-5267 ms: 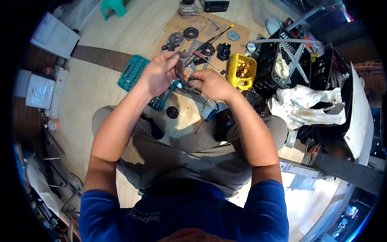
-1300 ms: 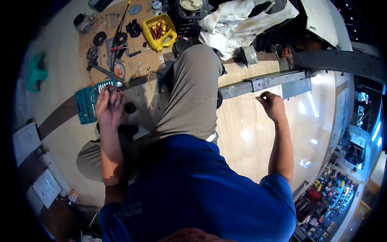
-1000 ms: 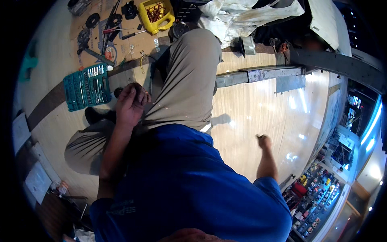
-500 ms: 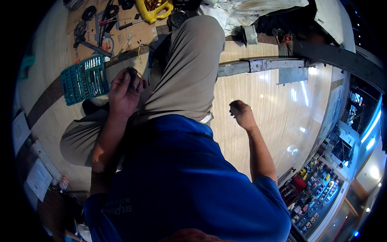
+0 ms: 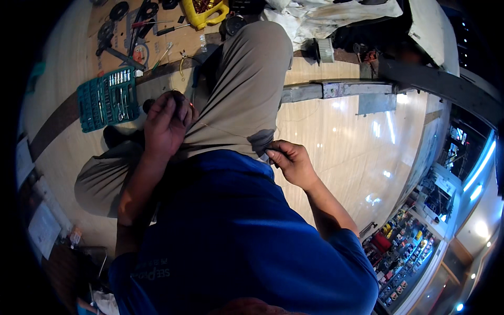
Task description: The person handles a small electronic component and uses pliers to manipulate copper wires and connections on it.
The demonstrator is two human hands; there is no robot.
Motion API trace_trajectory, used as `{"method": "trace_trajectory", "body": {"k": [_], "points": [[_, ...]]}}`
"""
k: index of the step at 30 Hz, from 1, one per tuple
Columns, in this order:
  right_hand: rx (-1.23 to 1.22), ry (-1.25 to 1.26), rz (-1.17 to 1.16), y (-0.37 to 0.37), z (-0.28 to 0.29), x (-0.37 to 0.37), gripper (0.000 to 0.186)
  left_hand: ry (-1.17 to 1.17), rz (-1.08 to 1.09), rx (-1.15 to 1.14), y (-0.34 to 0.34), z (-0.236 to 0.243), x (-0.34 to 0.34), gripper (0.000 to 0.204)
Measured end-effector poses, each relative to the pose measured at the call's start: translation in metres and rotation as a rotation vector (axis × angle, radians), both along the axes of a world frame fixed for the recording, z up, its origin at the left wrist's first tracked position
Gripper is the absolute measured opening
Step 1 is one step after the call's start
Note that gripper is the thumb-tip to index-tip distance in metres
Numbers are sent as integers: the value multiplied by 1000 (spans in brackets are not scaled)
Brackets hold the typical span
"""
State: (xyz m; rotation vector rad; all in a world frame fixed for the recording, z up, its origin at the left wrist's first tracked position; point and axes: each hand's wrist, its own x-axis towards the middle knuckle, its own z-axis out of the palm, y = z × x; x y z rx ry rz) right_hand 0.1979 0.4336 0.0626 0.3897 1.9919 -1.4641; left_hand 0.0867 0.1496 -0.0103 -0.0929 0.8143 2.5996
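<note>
Over my folded left leg, my left hand has its fingers closed round a small dark part with a copper-coloured glint; most of that part is hidden by the fingers. A thin copper-coloured wire runs from there across my beige trousers toward the right. At the edge of my right thigh, my right hand pinches thumb against finger, seemingly on this wire, though its end is too fine to make out. A dark patch, probably a shadow, lies on the trousers beside those fingertips.
A green socket set case lies open left of my left hand. Beyond it, cardboard carries screwdrivers and dark round parts. A yellow jug, small pliers and a finned part are farther off. A metal beam crosses the floor ahead.
My right hand has come in from the open floor on the right to the edge of my thigh. My left hand stays nearly in place, slightly turned, still holding the small part.
</note>
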Motion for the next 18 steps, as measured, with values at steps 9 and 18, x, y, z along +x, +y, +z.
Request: {"method": "trace_trajectory", "body": {"k": [9, 18], "points": [[-506, 41, -424, -16, 1, -30, 40, -114, -137, -41, 4, -9, 8, 18], [-558, -20, -736, -3, 0, -62, 17, -131, -370, -236, 4, 5, 8, 19]]}}
